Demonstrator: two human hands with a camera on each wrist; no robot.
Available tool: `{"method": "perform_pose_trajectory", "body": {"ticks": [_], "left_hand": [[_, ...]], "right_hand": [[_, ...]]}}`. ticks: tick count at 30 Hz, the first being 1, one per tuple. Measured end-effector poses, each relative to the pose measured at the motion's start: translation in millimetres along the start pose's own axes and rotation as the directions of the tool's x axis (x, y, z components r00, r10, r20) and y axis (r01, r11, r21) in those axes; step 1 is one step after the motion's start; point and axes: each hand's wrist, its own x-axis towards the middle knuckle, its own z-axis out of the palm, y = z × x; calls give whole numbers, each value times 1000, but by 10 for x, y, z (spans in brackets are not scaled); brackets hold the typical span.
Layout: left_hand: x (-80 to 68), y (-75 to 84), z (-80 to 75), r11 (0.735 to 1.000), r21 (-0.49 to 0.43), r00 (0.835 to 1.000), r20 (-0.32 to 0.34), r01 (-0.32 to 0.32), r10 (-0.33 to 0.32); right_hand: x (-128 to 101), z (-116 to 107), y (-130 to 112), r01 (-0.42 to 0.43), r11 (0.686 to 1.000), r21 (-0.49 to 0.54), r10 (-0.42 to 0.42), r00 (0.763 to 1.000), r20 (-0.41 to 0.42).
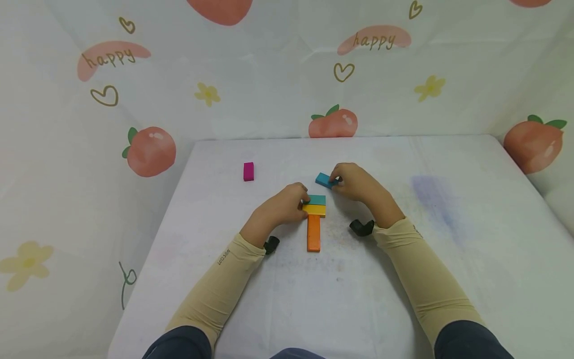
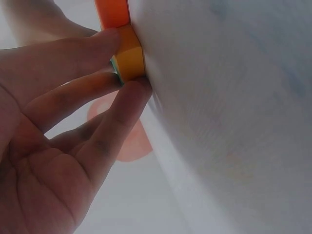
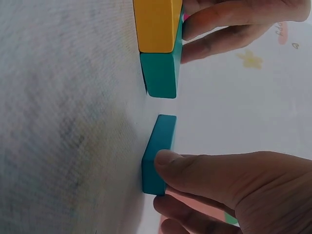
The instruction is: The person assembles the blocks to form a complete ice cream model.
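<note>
An orange block [image 1: 314, 233] lies lengthwise on the white table [image 1: 448, 259]. A yellow block [image 1: 315, 210] lies across its far end, and a teal-green block [image 1: 317, 200] lies against the yellow one. My left hand [image 1: 305, 204] pinches the left ends of the yellow and teal-green blocks. The left wrist view shows the thumb and fingers around the yellow block [image 2: 130, 53], beside the orange block [image 2: 113, 12]. My right hand [image 1: 337, 182] pinches a blue block [image 1: 324, 179] just beyond the stack, flat on the table. In the right wrist view the thumb rests on the blue block [image 3: 158, 146].
A magenta block [image 1: 248, 171] lies alone at the far left of the table. Printed cloth walls [image 1: 269, 89] close in the back and both sides. Black wrist straps [image 1: 362, 228] sit near the table surface. The right side of the table has a faint purple stain [image 1: 432, 194].
</note>
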Motion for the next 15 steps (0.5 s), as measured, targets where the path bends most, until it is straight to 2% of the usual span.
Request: {"method": "perform_pose_trajectory", "body": {"ticks": [15], "left_hand": [[-9, -11, 1, 1000, -1, 1000, -11, -26, 26]], "right_hand": [[11, 27, -41, 41, 999, 10, -41, 999, 11]]}}
